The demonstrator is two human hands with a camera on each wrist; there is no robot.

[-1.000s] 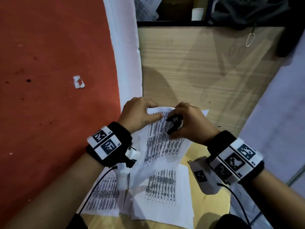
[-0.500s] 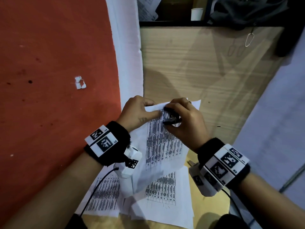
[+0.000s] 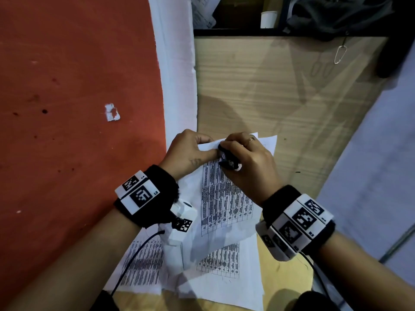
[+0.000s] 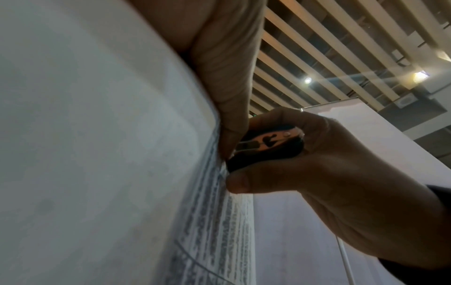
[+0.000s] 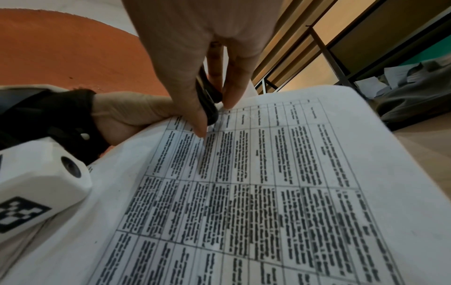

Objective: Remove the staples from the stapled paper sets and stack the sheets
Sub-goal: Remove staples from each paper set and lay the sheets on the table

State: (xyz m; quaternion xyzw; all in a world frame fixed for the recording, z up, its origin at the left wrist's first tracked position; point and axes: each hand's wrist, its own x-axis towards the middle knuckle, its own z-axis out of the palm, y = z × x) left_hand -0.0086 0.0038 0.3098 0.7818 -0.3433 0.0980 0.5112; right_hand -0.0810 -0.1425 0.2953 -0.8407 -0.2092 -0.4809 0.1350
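A stapled paper set [image 3: 224, 196] printed with tables is held raised above the wooden table [image 3: 280, 97]. My left hand [image 3: 190, 151] pinches its top edge, thumb on the printed face. My right hand [image 3: 244, 158] grips a small black staple remover [image 3: 229, 161] and presses it against the top of the sheet right beside the left thumb. The left wrist view shows the staple remover [image 4: 266, 146] with its metal jaws against the paper set [image 4: 97, 135]. In the right wrist view the staple remover [image 5: 207, 100] sits between my fingers on the paper set [image 5: 268, 183]. No staple is visible.
Loose printed sheets [image 3: 215, 272] lie on the table below the raised set. A red surface [image 3: 67, 108] with a small paper scrap [image 3: 111, 112] fills the left. A white cup [image 3: 268, 19], dark cloth [image 3: 336, 14] and a hanging metal clip [image 3: 340, 55] are at the back.
Both hands and the paper set have shifted slightly away from me. My right hand has turned the staple remover and closed it in on the sheet's top edge beside the left thumb.
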